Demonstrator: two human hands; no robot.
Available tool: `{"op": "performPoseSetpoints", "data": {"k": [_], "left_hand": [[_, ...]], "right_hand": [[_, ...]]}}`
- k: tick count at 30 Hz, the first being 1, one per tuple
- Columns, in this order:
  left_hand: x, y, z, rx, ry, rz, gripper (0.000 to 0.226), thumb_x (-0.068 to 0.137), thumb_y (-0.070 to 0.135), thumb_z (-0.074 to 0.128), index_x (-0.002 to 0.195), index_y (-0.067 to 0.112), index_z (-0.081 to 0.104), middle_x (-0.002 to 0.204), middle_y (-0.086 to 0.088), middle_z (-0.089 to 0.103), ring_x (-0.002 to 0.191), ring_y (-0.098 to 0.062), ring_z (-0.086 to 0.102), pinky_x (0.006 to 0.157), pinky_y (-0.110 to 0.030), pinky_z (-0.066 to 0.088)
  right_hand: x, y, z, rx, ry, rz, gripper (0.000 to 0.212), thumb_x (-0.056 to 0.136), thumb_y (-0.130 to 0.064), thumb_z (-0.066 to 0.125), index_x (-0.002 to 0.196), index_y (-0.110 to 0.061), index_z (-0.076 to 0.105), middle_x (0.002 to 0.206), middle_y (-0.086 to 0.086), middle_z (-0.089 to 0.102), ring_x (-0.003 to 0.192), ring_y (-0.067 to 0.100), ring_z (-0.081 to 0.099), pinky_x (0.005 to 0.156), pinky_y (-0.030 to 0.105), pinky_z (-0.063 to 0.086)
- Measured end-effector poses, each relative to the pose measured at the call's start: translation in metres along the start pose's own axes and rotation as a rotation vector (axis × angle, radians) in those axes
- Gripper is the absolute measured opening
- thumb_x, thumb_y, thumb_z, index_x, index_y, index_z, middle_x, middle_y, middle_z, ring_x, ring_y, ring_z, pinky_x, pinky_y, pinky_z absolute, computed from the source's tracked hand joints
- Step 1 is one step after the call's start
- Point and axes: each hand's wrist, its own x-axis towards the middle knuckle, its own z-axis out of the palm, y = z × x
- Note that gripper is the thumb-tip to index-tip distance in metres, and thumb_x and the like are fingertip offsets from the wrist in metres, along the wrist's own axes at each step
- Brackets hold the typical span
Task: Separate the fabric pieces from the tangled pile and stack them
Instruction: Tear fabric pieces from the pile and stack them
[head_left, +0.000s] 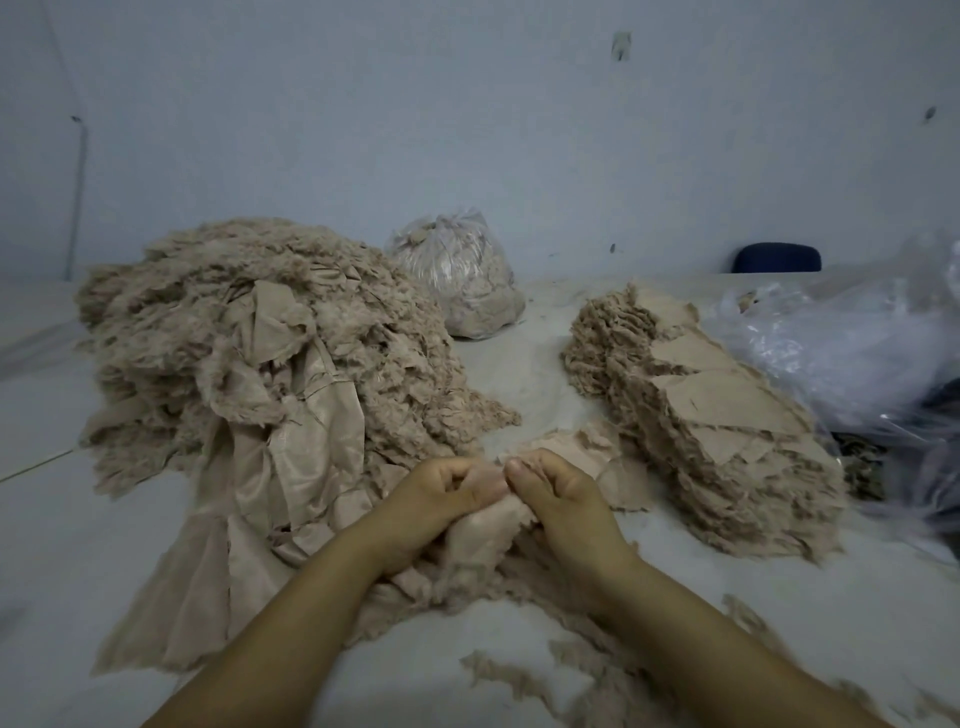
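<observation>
Both hands, left hand (441, 499) and right hand (561, 499), are pinching a frayed fabric piece (488, 525) with fingers clamped, low between tangled pile (260, 353) and stack (717, 415); risk: frayed threads are likely snagging, dragging 2 pieces together.

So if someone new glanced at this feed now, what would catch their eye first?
Probably the big tangled pile of beige fabric on the left, and the neater stack on the right. Then, near the camera, the left hand and right hand meeting over a fabric piece, both pinching it.
</observation>
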Motion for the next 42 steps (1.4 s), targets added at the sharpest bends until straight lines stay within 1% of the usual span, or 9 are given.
{"op": "performPoseSetpoints", "data": {"k": [4,7,11,16,23,29,32,36,42], "left_hand": [[0.0,0.005,0.001,-0.099,0.148,0.029,0.026,0.086,0.021,0.058,0.062,0.019,0.069,0.06,0.003,0.065,0.053,-0.007,0.058,0.048,-0.018,0.045],[0.002,0.007,0.001,-0.11,0.201,0.037,0.035,0.093,0.013,0.052,0.063,0.018,0.069,0.062,0.0,0.066,0.054,-0.009,0.06,0.05,-0.018,0.046],[0.004,0.009,-0.023,-0.167,0.56,-0.035,0.027,0.095,0.026,0.053,0.071,0.016,0.062,0.064,-0.002,0.063,0.057,-0.015,0.059,0.056,-0.028,0.045],[0.007,0.009,0.008,-0.089,0.316,0.004,0.029,0.094,0.028,0.053,0.067,0.021,0.059,0.063,0.0,0.058,0.062,-0.015,0.053,0.056,-0.027,0.042],[0.014,0.002,-0.009,0.044,0.643,0.058,0.026,0.098,0.011,0.046,0.073,0.011,0.053,0.07,-0.004,0.045,0.064,-0.011,0.039,0.056,-0.022,0.03],[0.015,-0.009,-0.006,0.032,0.612,-0.014,0.035,0.099,0.013,0.047,0.064,0.017,0.054,0.045,0.015,0.045,0.049,-0.005,0.039,0.044,-0.016,0.032],[0.018,-0.012,-0.007,-0.008,0.636,-0.084,0.031,0.098,0.015,0.047,0.069,0.015,0.057,0.055,0.003,0.052,0.054,-0.016,0.046,0.052,-0.023,0.039],[0.012,-0.007,-0.028,-0.157,0.772,-0.111,0.022,0.098,0.02,0.049,0.078,0.011,0.055,0.055,0.0,0.056,0.036,-0.007,0.053,0.035,-0.015,0.039],[0.005,0.001,0.01,-0.047,0.288,-0.035,0.025,0.092,0.023,0.057,0.07,0.017,0.066,0.064,0.001,0.067,0.06,-0.012,0.06,0.052,-0.021,0.047]], "right_hand": [[-0.01,-0.003,-0.004,-0.071,-0.02,0.027,0.03,0.096,-0.018,0.055,0.068,-0.011,0.046,0.043,-0.005,0.044,0.038,0.006,0.036,0.041,0.015,0.032],[-0.019,-0.001,-0.009,-0.069,-0.059,0.077,0.023,0.096,-0.018,0.054,0.075,-0.009,0.048,0.041,-0.004,0.042,0.032,0.004,0.031,0.035,0.014,0.027],[-0.025,0.004,-0.018,-0.233,-0.136,0.174,0.017,0.094,-0.023,0.058,0.086,-0.009,0.055,0.051,0.0,0.053,0.037,0.007,0.038,0.039,0.017,0.03],[-0.016,0.003,0.01,0.059,-0.286,0.299,0.017,0.09,-0.019,0.065,0.101,-0.007,0.059,0.071,0.001,0.069,0.056,0.011,0.063,0.048,0.02,0.05],[-0.013,0.007,0.023,0.145,-0.266,0.374,0.031,0.084,0.003,0.066,0.112,-0.002,0.054,0.058,0.006,0.062,0.048,0.011,0.057,0.049,0.019,0.05],[-0.016,0.005,0.011,0.045,-0.402,0.345,0.016,0.091,0.0,0.058,0.106,-0.005,0.059,0.063,0.006,0.055,0.05,0.009,0.049,0.051,0.017,0.043],[-0.018,0.005,0.01,0.03,-0.473,0.356,0.01,0.095,0.0,0.052,0.092,-0.007,0.058,0.059,0.0,0.054,0.048,0.006,0.046,0.048,0.015,0.039],[-0.028,0.011,0.007,-0.039,-0.536,0.354,0.021,0.094,-0.001,0.054,0.114,-0.009,0.057,0.053,-0.006,0.061,0.043,0.004,0.052,0.047,0.016,0.044],[0.001,0.002,0.001,-0.18,-0.039,0.255,0.051,0.078,-0.045,0.073,0.119,-0.024,0.05,0.1,0.001,0.067,0.072,0.009,0.066,0.056,0.02,0.05]]}}
